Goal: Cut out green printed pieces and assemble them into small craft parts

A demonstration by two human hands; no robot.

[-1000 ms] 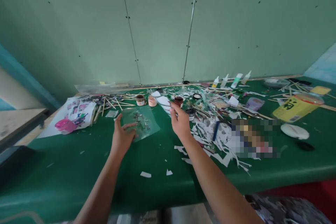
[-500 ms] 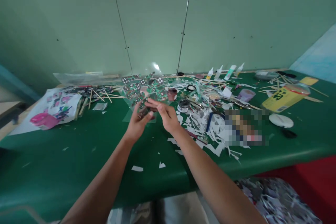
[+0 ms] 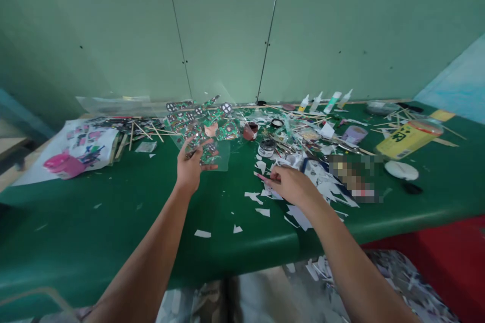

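My left hand [image 3: 190, 165] holds up a clear plastic sheet [image 3: 200, 126] covered with small green and black cut-out pieces, above the green table [image 3: 113, 222]. My right hand [image 3: 290, 185] rests lower right on the table among white paper scraps [image 3: 261, 196]. Its fingers are pinched on a thin reddish stick [image 3: 261, 177]. A dark red paint pot [image 3: 250, 131] and a black-lidded jar [image 3: 267, 147] stand just beyond the sheet.
Wooden sticks, paper cuttings and glue bottles [image 3: 326, 102] litter the table's far side. A yellow container [image 3: 407, 139] lies at the right, with a white lid [image 3: 401, 170] near it. A printed sheet with a pink shape [image 3: 74, 154] lies at the left.
My left hand has lifted the clear sheet off the table and holds it up. My right hand left the sheet and came down to the right, onto the paper scraps.
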